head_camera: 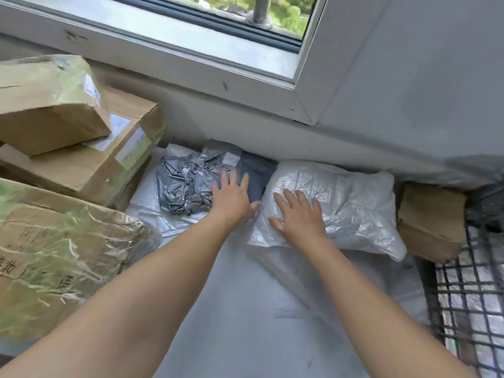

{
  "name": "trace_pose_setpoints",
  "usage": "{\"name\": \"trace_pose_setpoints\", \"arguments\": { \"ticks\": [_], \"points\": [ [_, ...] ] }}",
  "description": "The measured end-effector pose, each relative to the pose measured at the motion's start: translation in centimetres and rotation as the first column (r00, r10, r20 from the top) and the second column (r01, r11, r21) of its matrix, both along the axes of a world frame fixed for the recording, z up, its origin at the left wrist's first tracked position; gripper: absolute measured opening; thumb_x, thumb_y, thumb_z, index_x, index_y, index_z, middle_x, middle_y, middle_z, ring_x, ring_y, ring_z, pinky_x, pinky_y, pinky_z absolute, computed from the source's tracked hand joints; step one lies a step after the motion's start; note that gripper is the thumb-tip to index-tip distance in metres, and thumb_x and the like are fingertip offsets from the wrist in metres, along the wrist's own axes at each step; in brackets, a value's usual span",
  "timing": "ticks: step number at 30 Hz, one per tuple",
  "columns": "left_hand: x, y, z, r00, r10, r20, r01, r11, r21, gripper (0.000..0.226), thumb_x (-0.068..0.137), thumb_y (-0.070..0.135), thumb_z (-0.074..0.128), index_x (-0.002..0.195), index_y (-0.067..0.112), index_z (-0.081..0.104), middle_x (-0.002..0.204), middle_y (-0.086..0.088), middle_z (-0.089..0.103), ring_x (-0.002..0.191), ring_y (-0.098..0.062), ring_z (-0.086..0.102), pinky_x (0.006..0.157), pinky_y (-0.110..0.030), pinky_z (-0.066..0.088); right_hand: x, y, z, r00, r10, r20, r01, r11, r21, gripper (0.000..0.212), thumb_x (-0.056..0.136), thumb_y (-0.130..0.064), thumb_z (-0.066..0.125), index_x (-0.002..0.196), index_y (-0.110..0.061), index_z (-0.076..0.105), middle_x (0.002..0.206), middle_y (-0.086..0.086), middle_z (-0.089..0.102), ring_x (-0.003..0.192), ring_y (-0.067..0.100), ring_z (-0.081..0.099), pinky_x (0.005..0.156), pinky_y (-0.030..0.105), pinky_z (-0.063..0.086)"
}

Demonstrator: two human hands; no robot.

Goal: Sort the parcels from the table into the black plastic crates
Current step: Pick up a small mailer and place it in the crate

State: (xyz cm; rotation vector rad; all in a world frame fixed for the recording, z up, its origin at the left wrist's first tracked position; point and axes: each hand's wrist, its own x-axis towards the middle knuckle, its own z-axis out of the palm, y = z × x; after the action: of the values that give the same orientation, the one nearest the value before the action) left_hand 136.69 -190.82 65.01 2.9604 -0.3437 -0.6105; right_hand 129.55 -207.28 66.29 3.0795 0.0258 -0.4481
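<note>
Body in view, head cam: left hand (231, 199) and right hand (298, 214), both bare. Left forearm (152, 282) and right forearm (368, 296) also bare, uncovered all the way to the frame edge. Nails too small to judge. Right forearm is slightly blurred near the bottom edge.
</note>
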Motion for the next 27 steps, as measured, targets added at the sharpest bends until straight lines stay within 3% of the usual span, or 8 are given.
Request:
{"name": "trace_pose_setpoints", "arguments": {
  "ticks": [4,8,14,18,20,23,25,27],
  "points": [
    [0.4,-1.1,-1.0,0.999,-0.048,0.003,0.048,0.996,0.080,0.094,0.090,0.072,0.042,0.158,0.018,0.005,0.164,-0.020,-0.001,0.148,-0.046,0.001,0.114,-0.062,0.014,-0.5,-0.2,-0.7,0.997,0.023,0.069,-0.021,0.999,-0.027,0.064,0.098,-0.058,0.034,0.154,-0.029,0.024,0.162,-0.004,0.021,0.148,0.023,0.015,0.115,0.050,0.014],
    [0.2,-1.4,-0.4,0.998,-0.066,0.015,0.064,0.991,0.121,0.074,0.098,0.044,0.048,0.155,0.009,0.014,0.159,-0.028,0.012,0.145,-0.049,0.016,0.113,-0.062,0.018,-0.4,-0.3,-0.4,0.999,0.018,0.046,-0.017,1.000,-0.006,0.062,0.099,-0.056,0.034,0.154,-0.028,0.025,0.162,-0.003,0.020,0.149,0.023,0.014,0.115,0.050,0.013],
    [-0.5,-0.8,1.4,0.985,-0.088,0.149,0.076,0.994,0.084,0.035,0.094,0.021,0.053,0.126,0.007,0.054,0.125,-0.018,0.059,0.118,-0.036,0.055,0.104,-0.047,0.035,0.0,-0.5,1.0,0.998,0.030,-0.054,-0.027,0.998,0.061,0.060,0.101,-0.055,0.031,0.154,-0.029,0.022,0.164,-0.002,0.015,0.150,0.023,0.009,0.118,0.051,0.009],
    [-0.9,-0.1,3.2,0.975,-0.038,0.220,0.042,0.999,-0.013,0.020,0.088,0.001,0.051,0.107,0.007,0.058,0.103,-0.013,0.070,0.095,-0.035,0.067,0.069,-0.034,0.039,0.1,-0.7,2.4,0.995,0.019,-0.100,-0.005,0.990,0.144,0.059,0.102,-0.052,0.033,0.155,-0.027,0.022,0.164,0.001,0.014,0.151,0.024,0.007,0.120,0.049,0.007],
    [-1.0,0.3,4.0,0.965,0.108,0.237,-0.074,0.986,-0.150,0.015,0.093,0.004,0.049,0.107,0.007,0.056,0.102,-0.016,0.070,0.094,-0.038,0.066,0.066,-0.036,0.037,-0.1,-0.7,3.2,0.997,-0.013,-0.079,0.030,0.976,0.217,0.059,0.103,-0.050,0.035,0.155,-0.025,0.023,0.164,0.003,0.014,0.151,0.023,0.006,0.121,0.048,0.007],
    [-1.0,0.9,5.9,0.910,0.404,0.092,-0.316,0.821,-0.476,0.010,0.098,0.017,0.050,0.101,0.010,0.057,0.101,-0.016,0.068,0.096,-0.036,0.062,0.072,-0.037,0.041,-0.2,-0.3,4.8,0.997,-0.075,0.007,0.066,0.917,0.392,0.059,0.103,-0.046,0.039,0.154,-0.021,0.027,0.162,0.005,0.021,0.150,0.020,0.015,0.119,0.041,0.015],
    [-1.3,1.1,7.6,0.857,0.506,-0.099,-0.429,0.593,-0.681,0.008,0.098,0.015,0.052,0.092,0.011,0.056,0.095,-0.013,0.066,0.091,-0.032,0.061,0.080,-0.037,0.050,-0.1,0.2,6.3,0.985,-0.171,0.000,0.142,0.818,0.558,0.061,0.102,-0.046,0.042,0.154,-0.020,0.027,0.160,0.004,0.027,0.147,0.019,0.024,0.115,0.036,0.022],
    [-1.9,1.4,9.1,0.824,0.512,-0.244,-0.479,0.398,-0.782,0.013,0.098,0.011,0.054,0.086,0.011,0.056,0.086,-0.008,0.061,0.090,-0.032,0.063,0.085,-0.048,0.056,0.5,0.8,7.7,0.957,-0.284,-0.062,0.246,0.675,0.696,0.064,0.101,-0.048,0.044,0.155,-0.020,0.025,0.156,0.006,0.035,0.141,0.021,0.036,0.112,0.035,0.029]
  ]
}}
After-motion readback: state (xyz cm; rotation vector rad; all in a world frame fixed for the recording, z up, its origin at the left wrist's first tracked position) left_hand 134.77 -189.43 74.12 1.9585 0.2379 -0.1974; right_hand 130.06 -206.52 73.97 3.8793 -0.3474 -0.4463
